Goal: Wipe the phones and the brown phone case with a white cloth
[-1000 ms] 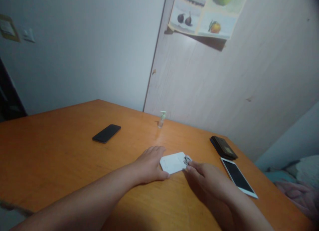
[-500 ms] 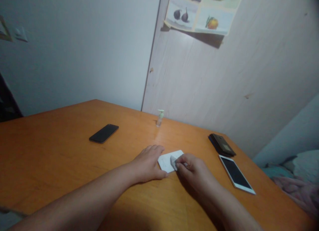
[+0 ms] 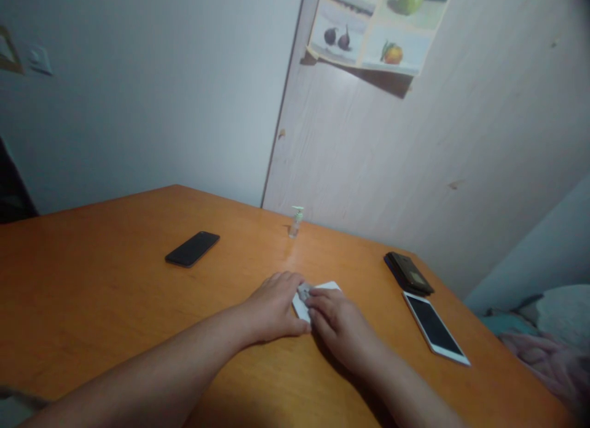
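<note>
A flat white rectangular thing with rounded corners [image 3: 330,286] lies on the table, partly covered by both hands; I cannot make out its kind. My left hand [image 3: 278,305] grips its left end, thumb at the near edge and fingers at the far edge. Between the fingers of my right hand [image 3: 335,317] is a small crumpled greyish cloth [image 3: 304,291], pressed on the white thing's left part, close to my left fingertips.
On the orange wooden table [image 3: 115,293] lie a black phone [image 3: 192,249] at left, a dark wallet [image 3: 408,273] and a white-framed tablet [image 3: 436,327] at right. A small clear pump bottle [image 3: 295,222] stands near the far edge, before the wall.
My right hand has moved left across the white thing with the cloth, from its right part to its left end. My left hand stays in place.
</note>
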The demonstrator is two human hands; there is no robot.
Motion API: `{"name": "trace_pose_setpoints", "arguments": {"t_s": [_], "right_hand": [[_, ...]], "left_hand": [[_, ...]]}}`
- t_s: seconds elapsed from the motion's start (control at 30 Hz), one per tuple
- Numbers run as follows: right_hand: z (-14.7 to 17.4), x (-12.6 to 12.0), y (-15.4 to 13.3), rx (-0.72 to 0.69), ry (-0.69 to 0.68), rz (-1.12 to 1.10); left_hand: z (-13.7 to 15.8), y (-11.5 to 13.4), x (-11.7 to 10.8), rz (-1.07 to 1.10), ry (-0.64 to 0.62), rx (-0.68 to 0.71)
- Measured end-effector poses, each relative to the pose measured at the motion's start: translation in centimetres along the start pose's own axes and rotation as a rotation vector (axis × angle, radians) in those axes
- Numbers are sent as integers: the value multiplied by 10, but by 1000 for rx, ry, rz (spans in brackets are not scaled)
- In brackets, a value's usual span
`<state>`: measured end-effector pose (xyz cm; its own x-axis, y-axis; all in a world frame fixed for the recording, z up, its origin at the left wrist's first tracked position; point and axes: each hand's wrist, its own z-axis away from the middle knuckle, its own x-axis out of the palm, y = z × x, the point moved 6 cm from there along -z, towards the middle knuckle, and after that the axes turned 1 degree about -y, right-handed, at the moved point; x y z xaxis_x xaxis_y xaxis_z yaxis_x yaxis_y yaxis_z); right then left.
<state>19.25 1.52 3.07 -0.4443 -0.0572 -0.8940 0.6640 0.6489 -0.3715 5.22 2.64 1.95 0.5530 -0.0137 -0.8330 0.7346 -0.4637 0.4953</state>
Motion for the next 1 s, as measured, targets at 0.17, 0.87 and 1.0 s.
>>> {"name": "trace_pose_setpoints", "arguments": {"t_s": [0.17, 0.87, 1.0], "right_hand": [[0, -3, 24, 96, -86, 56], [14, -22, 61, 276, 30, 124], [11, -16, 47, 204, -9, -16]], "left_hand": [[1, 2, -2, 9, -10, -7], [3, 9, -7, -73, -89, 63], [3, 11, -8, -86, -84, 82]]}}
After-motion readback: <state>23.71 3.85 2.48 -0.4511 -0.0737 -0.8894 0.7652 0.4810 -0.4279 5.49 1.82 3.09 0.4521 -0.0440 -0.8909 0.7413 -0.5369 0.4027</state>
